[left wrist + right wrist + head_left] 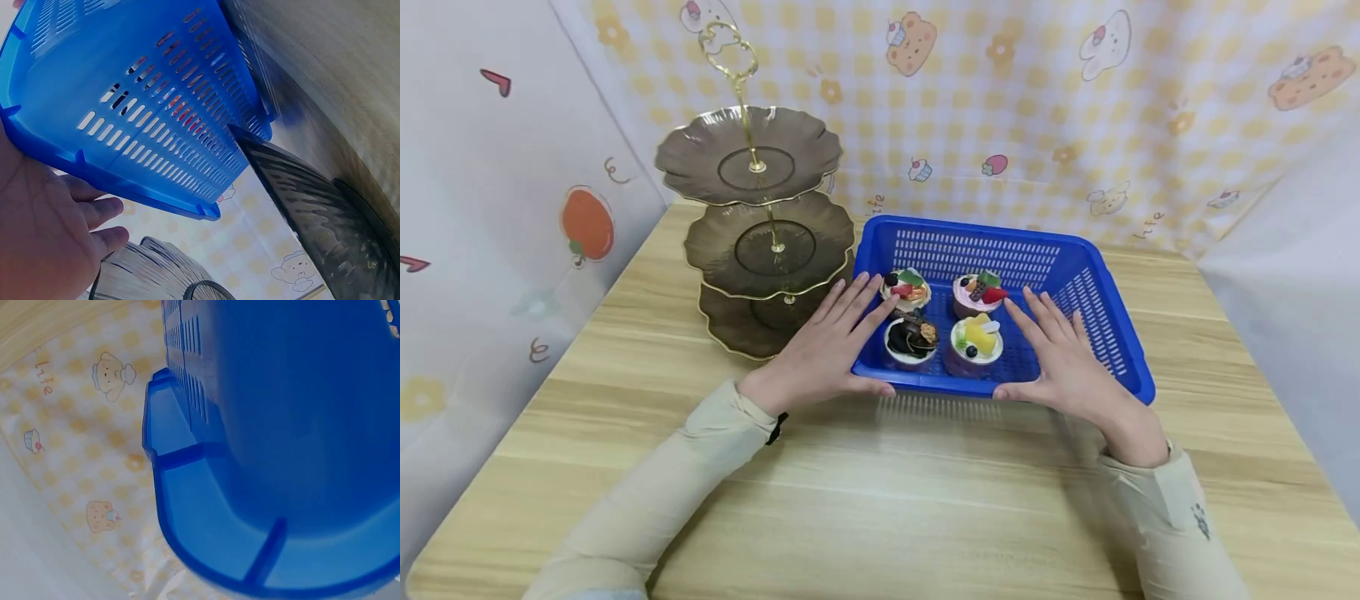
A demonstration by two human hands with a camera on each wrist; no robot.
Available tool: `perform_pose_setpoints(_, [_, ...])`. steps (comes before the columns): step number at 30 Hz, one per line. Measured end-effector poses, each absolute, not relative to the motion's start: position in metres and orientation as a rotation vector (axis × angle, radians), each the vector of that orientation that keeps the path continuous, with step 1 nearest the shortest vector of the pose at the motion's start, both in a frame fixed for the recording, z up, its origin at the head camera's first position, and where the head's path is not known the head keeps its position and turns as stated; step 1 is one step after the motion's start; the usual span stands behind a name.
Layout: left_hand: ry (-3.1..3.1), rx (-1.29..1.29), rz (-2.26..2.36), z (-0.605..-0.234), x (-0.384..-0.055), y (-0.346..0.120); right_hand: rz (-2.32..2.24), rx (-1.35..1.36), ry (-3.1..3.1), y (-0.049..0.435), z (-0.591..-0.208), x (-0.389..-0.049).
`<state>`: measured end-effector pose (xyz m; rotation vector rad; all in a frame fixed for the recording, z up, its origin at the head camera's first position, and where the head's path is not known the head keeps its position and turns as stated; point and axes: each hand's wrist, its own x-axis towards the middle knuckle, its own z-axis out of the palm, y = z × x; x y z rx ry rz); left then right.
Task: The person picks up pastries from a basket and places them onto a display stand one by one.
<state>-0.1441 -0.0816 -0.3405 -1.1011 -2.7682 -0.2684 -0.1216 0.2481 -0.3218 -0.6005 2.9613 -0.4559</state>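
Note:
A blue plastic basket (985,233) with slotted walls stands on the table, holding several cupcakes. Inside are a chocolate-topped cupcake (912,340), one with yellow fruit (976,340), one with a strawberry and green leaf (979,293), and another berry-topped cupcake (906,290). My left hand (823,354) lies over the basket's left front corner, fingers extended and thumb by the front rim. In the left wrist view, that hand (47,231) is against the basket's rim. Over the front right side, my right hand (1067,367) spreads its fingers, its thumb at the front rim.
A three-tier stand with dark scalloped plates (685,167) and a gold handle (737,71) rises left of the basket, close to my left hand. Behind it all hangs a yellow checked cloth (1037,125). The wooden table (887,500) extends toward me.

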Motion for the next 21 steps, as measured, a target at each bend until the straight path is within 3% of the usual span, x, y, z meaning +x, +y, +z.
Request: perform_pose_setpoints(21, [-2.588, -1.117, -0.273, -0.3400, -0.1440, -0.0827, -0.487, -0.708, 2.966, 0.2459, -0.3184, -0.1266])
